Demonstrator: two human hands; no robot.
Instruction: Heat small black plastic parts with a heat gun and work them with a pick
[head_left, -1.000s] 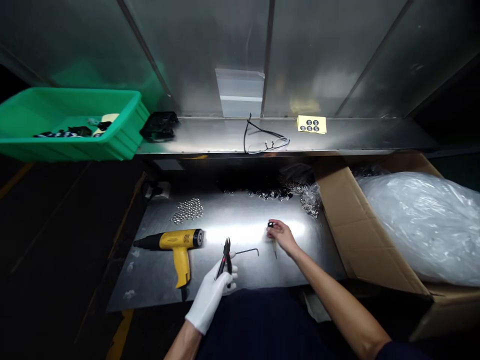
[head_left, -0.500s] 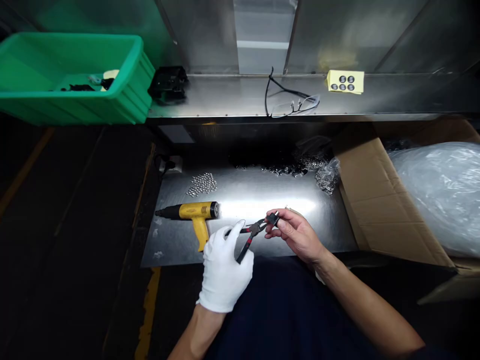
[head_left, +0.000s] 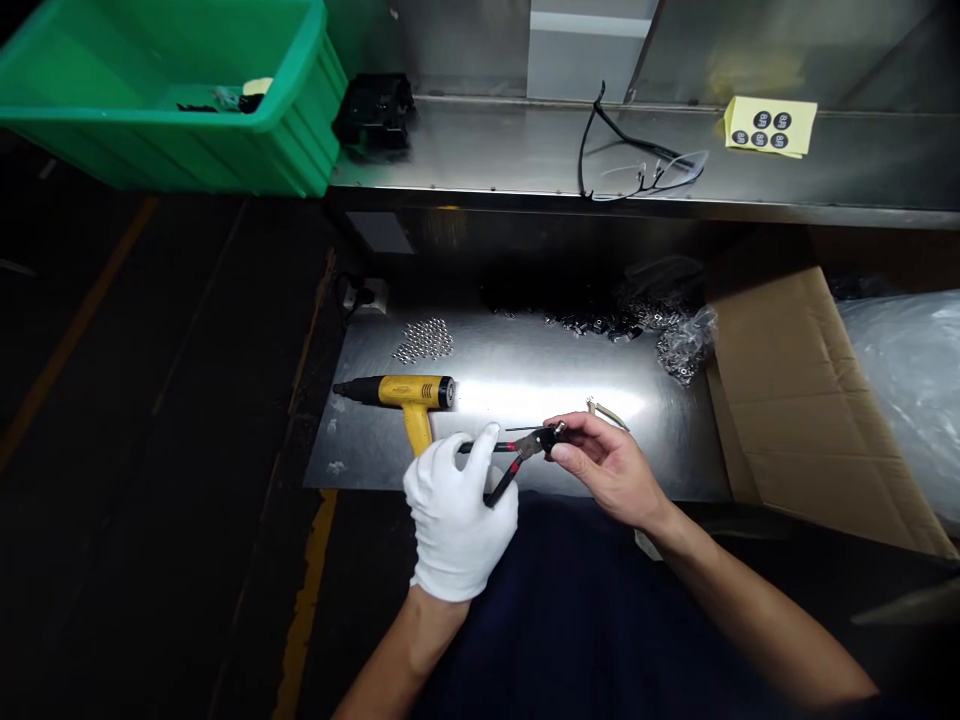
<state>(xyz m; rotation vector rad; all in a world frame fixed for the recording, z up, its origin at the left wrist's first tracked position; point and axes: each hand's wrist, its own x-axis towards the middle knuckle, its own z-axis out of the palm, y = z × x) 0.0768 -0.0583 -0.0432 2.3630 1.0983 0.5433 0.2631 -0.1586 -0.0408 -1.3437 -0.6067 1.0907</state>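
Note:
My left hand (head_left: 463, 515), in a white glove, is wrapped round the dark handles of the pliers (head_left: 528, 447), which have red bands. The jaws meet a small black part (head_left: 553, 437) with a shiny metal piece on it. Bare fingers of my right hand (head_left: 611, 468) pinch that part from the right. Just left of my gloved hand lies a yellow and black heat gun (head_left: 412, 392). Behind it small silver pieces (head_left: 424, 340) are spread on the metal tabletop (head_left: 375, 440). Another tool with pale handles (head_left: 609, 413) lies behind my right hand, partly hidden.
A green bin (head_left: 300, 130), a black object (head_left: 375, 112), glasses (head_left: 645, 170) and a yellow sticker sheet (head_left: 771, 127) stand on the shelf. Bagged metal parts (head_left: 685, 345) lie at the back right, beside an open cardboard box (head_left: 795, 400) with plastic wrap.
The view has shifted, so the scene sits differently in it. The plier jaws have moved onto the black part, whose metal piece now shows more at the top.

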